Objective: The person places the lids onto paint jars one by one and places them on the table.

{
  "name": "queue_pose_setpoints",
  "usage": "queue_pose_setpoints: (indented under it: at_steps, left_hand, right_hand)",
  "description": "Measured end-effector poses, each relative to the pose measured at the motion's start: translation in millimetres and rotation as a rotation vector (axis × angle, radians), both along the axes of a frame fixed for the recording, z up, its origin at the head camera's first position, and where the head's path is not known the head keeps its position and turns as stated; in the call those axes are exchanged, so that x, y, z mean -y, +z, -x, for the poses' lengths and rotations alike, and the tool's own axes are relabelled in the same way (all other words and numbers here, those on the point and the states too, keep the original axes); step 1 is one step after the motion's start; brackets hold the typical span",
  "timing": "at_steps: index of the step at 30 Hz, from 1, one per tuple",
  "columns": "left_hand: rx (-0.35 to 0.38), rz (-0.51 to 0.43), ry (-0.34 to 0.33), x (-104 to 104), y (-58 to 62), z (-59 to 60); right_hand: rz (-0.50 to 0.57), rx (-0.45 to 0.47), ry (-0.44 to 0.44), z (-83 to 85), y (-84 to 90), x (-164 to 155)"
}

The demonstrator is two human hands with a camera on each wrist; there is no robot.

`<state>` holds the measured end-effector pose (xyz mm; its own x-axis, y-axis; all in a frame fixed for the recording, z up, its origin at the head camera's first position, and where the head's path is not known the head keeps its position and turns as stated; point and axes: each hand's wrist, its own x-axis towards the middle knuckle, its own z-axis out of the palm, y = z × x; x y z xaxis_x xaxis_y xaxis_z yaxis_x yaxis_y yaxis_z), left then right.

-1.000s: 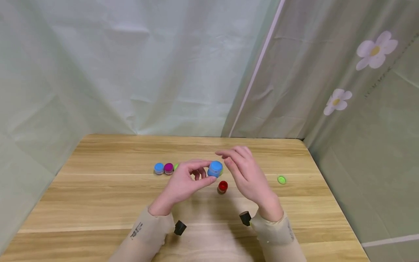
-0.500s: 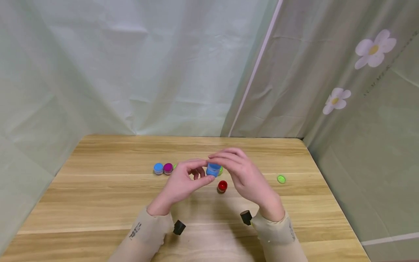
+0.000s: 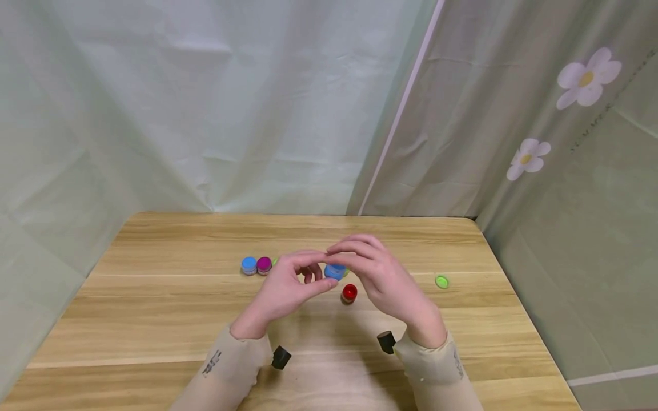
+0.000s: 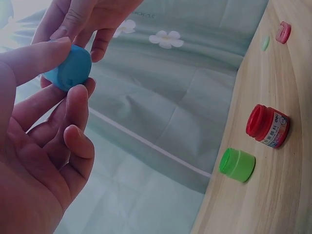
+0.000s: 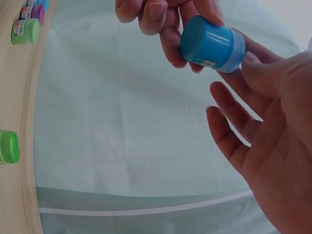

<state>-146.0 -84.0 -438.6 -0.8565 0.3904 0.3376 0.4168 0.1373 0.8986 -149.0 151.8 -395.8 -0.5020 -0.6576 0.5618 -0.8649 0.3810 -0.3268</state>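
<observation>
A small blue paint jar [image 3: 334, 272] is held up over the table between both hands. The left hand [image 3: 284, 287] pinches its body with thumb and fingers. On the ridged lid [image 5: 238, 51], the thumb and forefinger of the right hand [image 3: 392, 285] grip from the side. In the left wrist view the jar's smooth base [image 4: 77, 69] faces the camera. Below the hands stand an uncapped red jar [image 4: 266, 125] and an uncapped green jar [image 4: 238, 165]. From the head, the right fingers hide the jar's top.
To the left stand a blue jar [image 3: 249, 265], a purple jar [image 3: 264, 265] and another green jar [image 5: 25, 31] in a row. A green lid [image 3: 442, 282] lies on the right of the wooden table [image 3: 169, 319], near a red lid [image 4: 283, 32]. Curtains hang behind.
The right hand has moved left from beside the blue jar and now grips its lid. The left hand keeps its hold almost in place.
</observation>
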Motion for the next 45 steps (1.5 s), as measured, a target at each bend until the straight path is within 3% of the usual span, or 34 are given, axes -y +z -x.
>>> queue_pose_setpoints:
  at_steps: [6, 16, 22, 26, 34, 45]
  left_hand:
    - [0.017, -0.003, 0.015, -0.6, -0.7, 0.4]
    - [0.041, -0.006, 0.027, -1.5, -3.7, 1.4]
    - [0.046, -0.005, 0.033, -2.2, -4.4, 1.6]
    - [0.048, -0.012, 0.053, -1.1, -4.8, 2.1]
    - [0.057, 0.002, 0.036, 2.0, -3.2, 3.0]
    - [0.032, 0.013, -0.013, 1.4, -3.2, 3.0]
  right_hand:
    - [0.008, 0.014, -0.03, -1.6, -0.3, -0.3]
    - [0.02, 0.047, -0.232, -4.2, -2.2, 6.6]
    - [0.071, 0.094, -0.296, -4.3, -3.3, 4.6]
    - [0.099, 0.066, -0.235, -3.1, -1.0, -1.3]
    - [0.008, -0.043, -0.044, 1.3, 3.1, -5.5]
    - [-0.011, -0.028, 0.034, 0.3, 2.5, -1.0]
